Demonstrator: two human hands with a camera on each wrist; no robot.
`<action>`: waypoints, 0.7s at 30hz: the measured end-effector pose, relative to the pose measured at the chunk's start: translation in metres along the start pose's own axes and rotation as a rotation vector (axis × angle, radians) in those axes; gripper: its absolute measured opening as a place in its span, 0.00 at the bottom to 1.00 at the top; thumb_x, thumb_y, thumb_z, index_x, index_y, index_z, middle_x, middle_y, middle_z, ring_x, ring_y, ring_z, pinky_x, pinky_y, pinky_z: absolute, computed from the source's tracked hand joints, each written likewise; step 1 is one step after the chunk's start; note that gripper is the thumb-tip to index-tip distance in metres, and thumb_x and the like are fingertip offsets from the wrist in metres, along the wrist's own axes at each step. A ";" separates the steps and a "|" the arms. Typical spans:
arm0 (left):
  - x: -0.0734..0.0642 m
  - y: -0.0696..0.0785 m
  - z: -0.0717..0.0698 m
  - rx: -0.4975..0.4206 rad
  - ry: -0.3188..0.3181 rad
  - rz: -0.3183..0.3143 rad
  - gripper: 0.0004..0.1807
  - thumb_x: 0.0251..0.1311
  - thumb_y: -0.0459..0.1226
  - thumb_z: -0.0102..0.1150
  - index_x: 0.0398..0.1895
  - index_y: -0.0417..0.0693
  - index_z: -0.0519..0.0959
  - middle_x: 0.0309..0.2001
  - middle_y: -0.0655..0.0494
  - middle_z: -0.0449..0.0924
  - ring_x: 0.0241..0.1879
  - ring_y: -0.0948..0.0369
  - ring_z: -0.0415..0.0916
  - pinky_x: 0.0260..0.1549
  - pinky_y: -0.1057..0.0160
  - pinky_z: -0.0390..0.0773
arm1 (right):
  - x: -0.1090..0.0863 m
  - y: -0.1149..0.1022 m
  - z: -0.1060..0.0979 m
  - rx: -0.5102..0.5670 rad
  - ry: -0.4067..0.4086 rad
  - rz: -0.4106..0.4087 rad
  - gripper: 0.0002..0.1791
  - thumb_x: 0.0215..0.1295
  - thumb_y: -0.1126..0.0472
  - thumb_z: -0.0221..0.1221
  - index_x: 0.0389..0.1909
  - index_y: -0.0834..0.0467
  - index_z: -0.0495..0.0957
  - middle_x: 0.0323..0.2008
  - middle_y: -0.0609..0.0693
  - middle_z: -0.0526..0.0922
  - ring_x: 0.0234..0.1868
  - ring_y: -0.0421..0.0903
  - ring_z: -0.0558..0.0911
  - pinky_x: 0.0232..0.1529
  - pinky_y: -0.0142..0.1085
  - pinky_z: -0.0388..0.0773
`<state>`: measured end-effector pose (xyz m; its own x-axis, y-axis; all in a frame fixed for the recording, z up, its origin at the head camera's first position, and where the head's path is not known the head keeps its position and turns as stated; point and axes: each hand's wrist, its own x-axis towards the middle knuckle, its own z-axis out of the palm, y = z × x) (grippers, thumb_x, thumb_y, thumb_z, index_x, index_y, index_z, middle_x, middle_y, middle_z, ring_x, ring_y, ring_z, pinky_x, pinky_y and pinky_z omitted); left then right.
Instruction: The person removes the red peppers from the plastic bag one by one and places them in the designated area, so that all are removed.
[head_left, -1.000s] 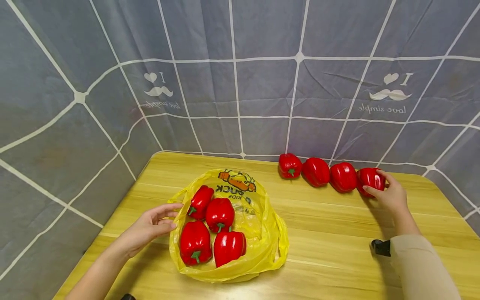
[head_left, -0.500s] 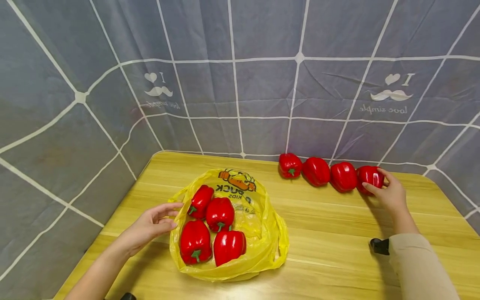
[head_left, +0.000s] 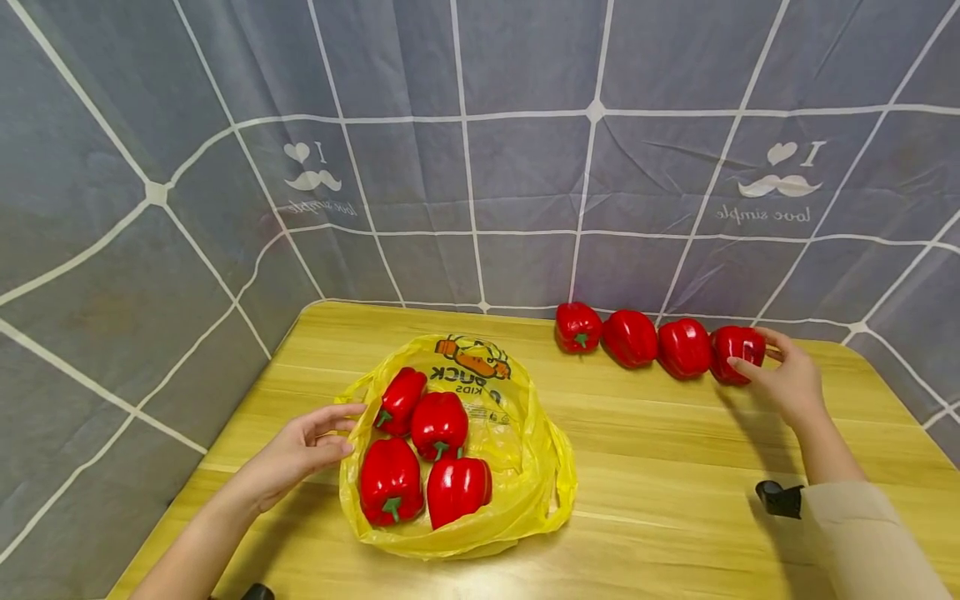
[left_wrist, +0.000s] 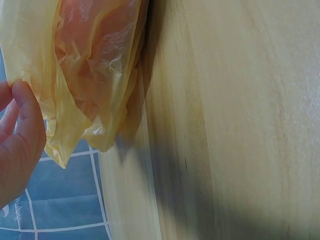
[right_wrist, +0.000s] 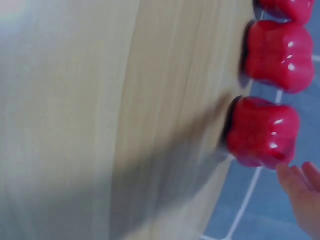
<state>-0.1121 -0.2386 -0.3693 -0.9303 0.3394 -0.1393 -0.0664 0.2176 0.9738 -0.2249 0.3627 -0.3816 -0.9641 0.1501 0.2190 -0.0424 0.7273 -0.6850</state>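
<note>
My left hand (head_left: 303, 454) pinches the left rim of a yellow plastic bag (head_left: 543, 492), thumb and fingers on its edge (left_wrist: 35, 55) in the left wrist view. Inside the wide-mouthed bag lie several red bell peppers (head_left: 439, 427) with green stems. At the back right, my right hand (head_left: 787, 379) is beside the end red bell pepper (head_left: 731, 354) of a row. Its thumb overlaps the pepper's front in the head view. The right wrist view has the loosely spread fingertips (right_wrist: 284, 172) right at that pepper's edge, not wrapped round it.
Left of the end pepper, more red bell peppers (head_left: 630, 338) stand in line along the back edge of the wooden table (head_left: 637, 500). A grey curtain with white lines (head_left: 525, 175) hangs behind and at the sides.
The end pepper has shifted slightly left against its neighbour. My right hand has loosened from it and drawn a little to the right. The left hand and the bag have stayed put.
</note>
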 end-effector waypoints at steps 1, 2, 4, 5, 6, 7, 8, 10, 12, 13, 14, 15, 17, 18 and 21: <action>0.000 0.000 0.000 0.000 0.000 0.000 0.29 0.61 0.33 0.55 0.63 0.31 0.60 0.51 0.48 0.68 0.44 0.62 0.73 0.42 0.65 0.77 | -0.001 -0.003 -0.001 -0.002 -0.007 -0.009 0.34 0.61 0.56 0.60 0.64 0.68 0.61 0.59 0.73 0.65 0.55 0.70 0.66 0.41 0.43 0.72; 0.000 0.000 0.000 0.001 0.000 0.002 0.29 0.61 0.33 0.55 0.64 0.31 0.60 0.51 0.48 0.68 0.44 0.62 0.73 0.42 0.65 0.76 | -0.003 -0.006 -0.001 0.001 -0.015 -0.016 0.34 0.61 0.55 0.60 0.64 0.68 0.61 0.59 0.72 0.66 0.55 0.69 0.66 0.41 0.42 0.71; 0.000 -0.001 0.000 0.003 0.000 0.005 0.29 0.61 0.32 0.55 0.64 0.31 0.60 0.51 0.48 0.68 0.44 0.62 0.73 0.42 0.65 0.76 | -0.006 -0.014 -0.002 0.012 -0.040 -0.027 0.35 0.61 0.54 0.60 0.65 0.67 0.61 0.58 0.72 0.66 0.56 0.69 0.65 0.40 0.41 0.70; 0.000 -0.001 -0.001 0.002 -0.001 0.007 0.29 0.61 0.32 0.55 0.64 0.31 0.60 0.51 0.48 0.68 0.44 0.62 0.73 0.42 0.66 0.76 | -0.007 -0.019 -0.002 0.019 -0.057 -0.031 0.36 0.61 0.53 0.60 0.65 0.66 0.60 0.58 0.72 0.66 0.56 0.69 0.64 0.42 0.46 0.71; 0.000 -0.001 -0.001 0.001 -0.003 0.010 0.29 0.61 0.32 0.55 0.64 0.30 0.60 0.50 0.48 0.69 0.44 0.62 0.73 0.42 0.66 0.76 | -0.009 -0.024 -0.002 0.029 -0.072 -0.036 0.36 0.62 0.53 0.60 0.65 0.66 0.60 0.58 0.72 0.66 0.57 0.68 0.64 0.43 0.48 0.71; 0.000 -0.001 -0.001 -0.002 -0.004 0.010 0.29 0.61 0.32 0.55 0.64 0.30 0.60 0.50 0.48 0.69 0.44 0.63 0.73 0.42 0.66 0.76 | -0.010 -0.029 -0.002 0.033 -0.083 -0.040 0.36 0.61 0.52 0.60 0.65 0.66 0.60 0.58 0.71 0.66 0.56 0.67 0.64 0.43 0.41 0.71; 0.000 -0.001 -0.001 -0.005 -0.006 0.012 0.29 0.62 0.32 0.55 0.64 0.31 0.60 0.50 0.48 0.69 0.44 0.63 0.74 0.43 0.66 0.77 | -0.011 -0.033 -0.001 0.045 -0.095 -0.050 0.36 0.61 0.52 0.60 0.65 0.65 0.60 0.58 0.71 0.66 0.57 0.67 0.64 0.43 0.38 0.71; 0.000 -0.001 -0.001 -0.014 -0.010 0.017 0.29 0.62 0.32 0.55 0.64 0.31 0.60 0.50 0.49 0.70 0.45 0.63 0.74 0.43 0.65 0.77 | -0.014 -0.044 0.000 0.064 -0.118 -0.082 0.36 0.61 0.53 0.61 0.65 0.65 0.61 0.58 0.69 0.67 0.57 0.64 0.65 0.43 0.29 0.70; 0.000 -0.001 0.000 -0.021 -0.013 0.022 0.29 0.61 0.32 0.55 0.64 0.31 0.60 0.50 0.49 0.71 0.45 0.63 0.75 0.43 0.65 0.77 | -0.016 -0.054 0.002 0.080 -0.131 -0.125 0.35 0.60 0.54 0.62 0.64 0.64 0.63 0.57 0.68 0.69 0.56 0.56 0.68 0.41 0.21 0.66; 0.000 -0.001 0.000 -0.025 -0.014 0.022 0.28 0.61 0.32 0.55 0.64 0.31 0.60 0.50 0.50 0.71 0.44 0.63 0.75 0.43 0.65 0.77 | -0.018 -0.059 0.004 0.095 -0.143 -0.148 0.34 0.60 0.55 0.63 0.64 0.64 0.64 0.56 0.67 0.70 0.54 0.50 0.70 0.40 0.17 0.65; 0.001 -0.001 0.000 -0.026 -0.015 0.024 0.28 0.61 0.31 0.55 0.64 0.32 0.61 0.50 0.50 0.71 0.44 0.63 0.75 0.43 0.65 0.77 | -0.020 -0.064 0.006 0.105 -0.156 -0.170 0.34 0.59 0.56 0.63 0.64 0.64 0.64 0.56 0.66 0.71 0.52 0.44 0.71 0.41 0.16 0.65; 0.001 -0.001 0.000 -0.027 -0.016 0.024 0.28 0.61 0.31 0.55 0.64 0.32 0.61 0.50 0.51 0.71 0.44 0.63 0.75 0.43 0.65 0.77 | -0.022 -0.069 0.008 0.119 -0.170 -0.187 0.33 0.59 0.57 0.63 0.63 0.63 0.65 0.55 0.66 0.71 0.50 0.38 0.72 0.42 0.15 0.65; 0.001 -0.001 0.000 -0.028 -0.017 0.024 0.28 0.61 0.31 0.55 0.63 0.32 0.61 0.50 0.51 0.71 0.44 0.63 0.75 0.43 0.65 0.77 | -0.027 -0.078 0.013 0.151 -0.202 -0.207 0.33 0.59 0.57 0.64 0.63 0.62 0.65 0.55 0.64 0.72 0.45 0.28 0.71 0.41 0.16 0.68; 0.001 -0.001 0.000 -0.028 -0.017 0.023 0.28 0.61 0.32 0.55 0.63 0.32 0.61 0.50 0.51 0.71 0.44 0.63 0.75 0.43 0.65 0.77 | -0.030 -0.083 0.015 0.172 -0.220 -0.213 0.32 0.59 0.58 0.64 0.63 0.61 0.66 0.55 0.63 0.72 0.45 0.25 0.70 0.41 0.16 0.70; 0.001 -0.003 0.000 -0.028 -0.019 0.022 0.29 0.62 0.32 0.55 0.63 0.31 0.60 0.50 0.51 0.71 0.44 0.63 0.75 0.43 0.65 0.77 | -0.039 -0.097 0.024 0.244 -0.264 -0.229 0.31 0.58 0.59 0.64 0.62 0.60 0.67 0.56 0.60 0.72 0.48 0.27 0.72 0.42 0.19 0.72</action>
<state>-0.1128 -0.2383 -0.3720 -0.9248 0.3608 -0.1205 -0.0560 0.1842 0.9813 -0.1893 0.2704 -0.3408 -0.9553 -0.1963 0.2211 -0.2934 0.5372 -0.7908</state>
